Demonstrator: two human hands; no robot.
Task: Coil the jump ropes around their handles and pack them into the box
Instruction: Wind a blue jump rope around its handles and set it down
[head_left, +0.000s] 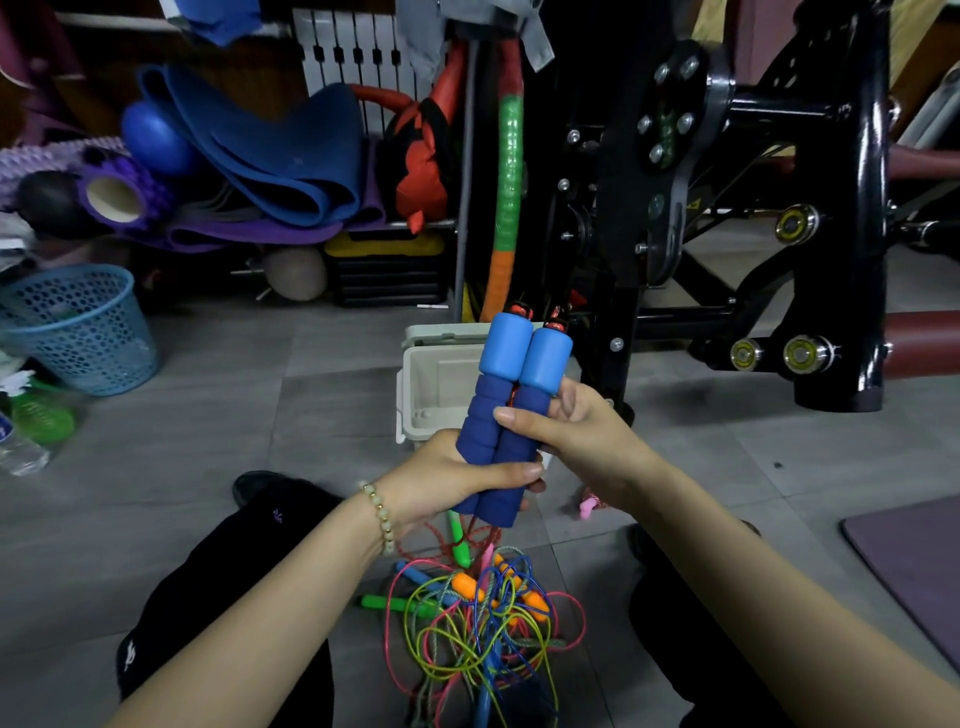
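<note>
**Two blue handles held upright before the open box**

One pale box (441, 400) is set on the floor just beyond the hands, its lid tipped open behind it. Only its bare inner walls and bottom are seen, and its right part is hidden by the handles. One blue mesh basket (78, 327) is placed near the left edge of the floor; what is in it cannot be told.

Two blue handles (488, 410) are held side by side and upright, touching along their length. Their lower ends are gripped by the left hand (447, 478), whose fingers (509, 473) are clamped round both. The dark foam higher up is pinched by the right hand (587, 436) between thumb and fingers. A red rope (470, 538) is seen hanging below the left hand.

One tangled heap of jump ropes (483, 623) is spread on the floor between the person's legs, at the near edge. In it two green handles, one blue handle and at least three orange ones can be counted; more may be hidden.

Open tiled floor is left on both sides of the box. To the right it is bounded by a dark mat (914, 561), and behind it by a black machine frame (727, 234).
</note>
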